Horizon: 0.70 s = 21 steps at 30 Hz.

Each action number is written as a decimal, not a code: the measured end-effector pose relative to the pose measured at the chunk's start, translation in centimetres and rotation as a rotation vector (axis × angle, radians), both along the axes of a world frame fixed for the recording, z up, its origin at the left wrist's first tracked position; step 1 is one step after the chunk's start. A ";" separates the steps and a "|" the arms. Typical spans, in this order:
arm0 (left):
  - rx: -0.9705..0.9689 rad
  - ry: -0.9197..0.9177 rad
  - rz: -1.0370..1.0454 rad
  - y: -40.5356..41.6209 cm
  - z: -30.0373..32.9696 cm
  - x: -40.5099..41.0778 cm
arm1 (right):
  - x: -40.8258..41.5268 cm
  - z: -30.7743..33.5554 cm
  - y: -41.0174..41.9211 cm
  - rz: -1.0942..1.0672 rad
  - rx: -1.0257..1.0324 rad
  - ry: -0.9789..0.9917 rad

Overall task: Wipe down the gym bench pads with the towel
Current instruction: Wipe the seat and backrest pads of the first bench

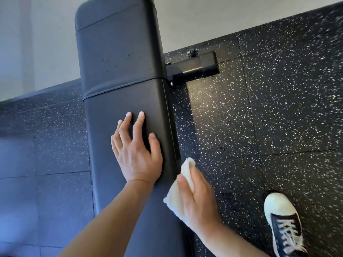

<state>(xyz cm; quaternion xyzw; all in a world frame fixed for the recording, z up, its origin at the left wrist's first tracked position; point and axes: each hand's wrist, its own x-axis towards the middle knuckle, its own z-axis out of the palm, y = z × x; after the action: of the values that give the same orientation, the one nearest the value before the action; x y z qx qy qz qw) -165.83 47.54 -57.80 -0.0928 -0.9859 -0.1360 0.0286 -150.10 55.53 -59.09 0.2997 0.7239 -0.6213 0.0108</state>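
Towel point(179, 193), white, bunched, right hand point(196, 197) gripping

speckled black floor point(278, 108) — pale wall point(204, 19)

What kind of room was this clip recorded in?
Most likely a gym or home workout room: a long black padded bench on a metal frame foot stands on speckled rubber floor tiles, and the right hand holds a white towel.

Single head view: looks steeply down along bench pad point(120, 71), close above, floor point(278, 108) alongside.
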 end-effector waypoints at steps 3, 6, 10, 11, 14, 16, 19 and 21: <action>0.006 0.014 0.001 -0.2 -0.3 -0.1 | -3.5 -0.6 1.2 -0.017 0.010 0.036; 0.012 0.018 0.008 -0.3 -0.5 -0.2 | -9.9 -0.6 3.0 -0.087 0.037 0.101; 0.008 0.031 -0.015 -0.4 -0.5 -0.1 | -13.8 -1.1 4.5 -0.100 0.062 0.069; 0.008 0.034 -0.010 -0.4 -0.5 -0.1 | -13.1 -0.9 4.4 -0.092 0.053 0.088; 0.017 0.051 -0.006 -0.3 -0.6 -0.3 | -8.4 -0.6 3.1 -0.047 0.077 0.143; 0.007 0.068 -0.006 -0.3 -0.5 -0.2 | -4.6 -0.4 1.3 -0.046 0.035 0.101; 0.026 0.044 -0.008 0.0 -0.1 -0.1 | -0.9 0.0 -0.6 -0.055 0.072 0.043; 0.017 0.032 -0.003 0.0 0.0 0.0 | -0.1 -0.1 -0.8 -0.040 0.070 0.063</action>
<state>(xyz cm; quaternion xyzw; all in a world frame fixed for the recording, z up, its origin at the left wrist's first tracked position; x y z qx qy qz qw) -165.82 47.54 -57.82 -0.0961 -0.9841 -0.1426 0.0451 -150.24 54.69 -59.14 0.2946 0.7389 -0.6050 -0.0351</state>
